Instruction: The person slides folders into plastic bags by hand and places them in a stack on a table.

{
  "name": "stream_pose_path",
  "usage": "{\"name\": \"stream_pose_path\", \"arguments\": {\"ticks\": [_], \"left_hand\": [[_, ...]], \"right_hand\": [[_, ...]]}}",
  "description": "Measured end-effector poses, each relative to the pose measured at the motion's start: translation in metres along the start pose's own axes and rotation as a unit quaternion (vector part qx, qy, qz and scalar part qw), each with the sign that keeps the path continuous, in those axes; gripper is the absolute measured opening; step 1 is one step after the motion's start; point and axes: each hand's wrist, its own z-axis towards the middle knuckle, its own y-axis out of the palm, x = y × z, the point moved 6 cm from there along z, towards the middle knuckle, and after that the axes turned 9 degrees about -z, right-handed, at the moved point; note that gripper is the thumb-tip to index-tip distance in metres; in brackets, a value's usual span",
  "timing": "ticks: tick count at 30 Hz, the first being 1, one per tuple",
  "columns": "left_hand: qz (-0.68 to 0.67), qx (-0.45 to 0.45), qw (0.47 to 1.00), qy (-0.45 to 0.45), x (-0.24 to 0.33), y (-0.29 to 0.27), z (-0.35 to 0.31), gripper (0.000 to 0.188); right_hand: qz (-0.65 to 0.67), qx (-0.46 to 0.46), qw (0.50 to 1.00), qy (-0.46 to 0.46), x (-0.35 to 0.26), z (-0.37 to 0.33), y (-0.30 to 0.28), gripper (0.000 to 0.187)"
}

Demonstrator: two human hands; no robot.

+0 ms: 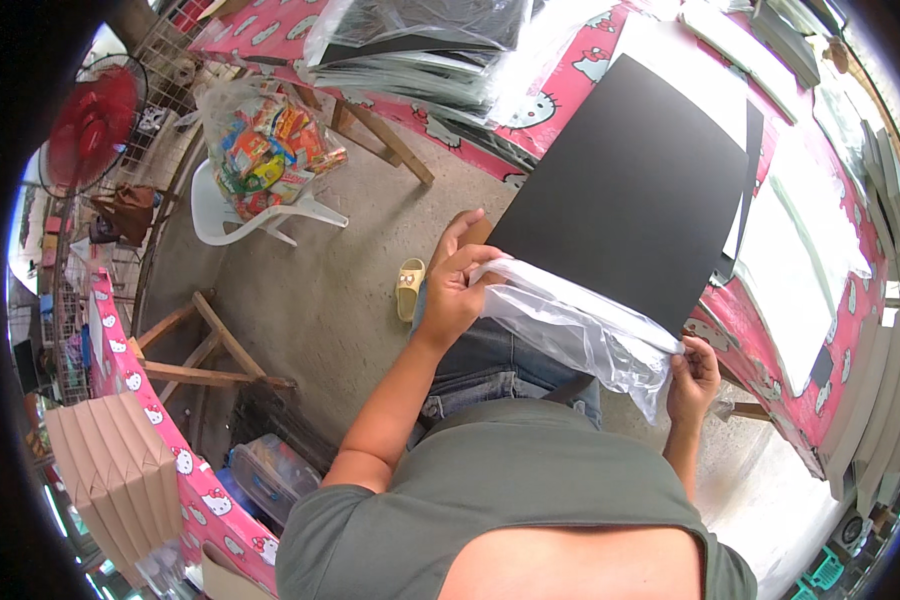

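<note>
A large black sheet (630, 185) lies with its far part over the pink table and its near edge toward my lap. Clear plastic bag (580, 325) is bunched along that near edge, its open end seemingly around the sheet's border. My left hand (458, 290) pinches the bag at the sheet's left near corner, thumb and forefinger closed on the film, other fingers partly raised. At the right near corner, my right hand (694, 378) grips the bag between thumb and fingers. Beneath the black sheet, white sheets (660, 50) and another dark edge stick out.
Plastic-wrapped black sheets (420, 45) are stacked at the table's far left. More clear bags (795, 270) lie on the right of the pink tablecloth (740, 320). A white chair (215, 210) holds a bag of colourful packets (270, 150). Brown bundles (115, 470) stand at the lower left.
</note>
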Motion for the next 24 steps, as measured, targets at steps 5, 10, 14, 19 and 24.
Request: {"name": "stream_pose_path", "arguments": {"ticks": [5,10,14,19,24], "left_hand": [[0.045,0.086,0.994,-0.054,-0.015,-0.016,0.014,0.020],[-0.020,0.056,0.995,-0.077,0.021,-0.008,0.035,0.020],[-0.310,-0.107,0.944,-0.023,0.146,0.033,0.061,0.027],[-0.431,-0.046,0.901,-0.029,0.216,0.101,0.156,0.023],[-0.027,-0.056,0.983,0.174,0.177,0.100,0.252,0.025]], "right_hand": [[-0.023,0.099,0.989,-0.108,0.013,0.011,0.018,0.022],[-0.050,0.116,0.980,-0.154,-0.018,0.017,0.009,0.021],[-0.221,0.104,0.921,-0.302,-0.125,0.042,-0.044,0.013],[-0.239,0.256,0.873,-0.339,-0.305,0.094,-0.035,0.017],[-0.150,0.193,0.925,-0.292,-0.285,0.194,-0.032,0.021]]}}
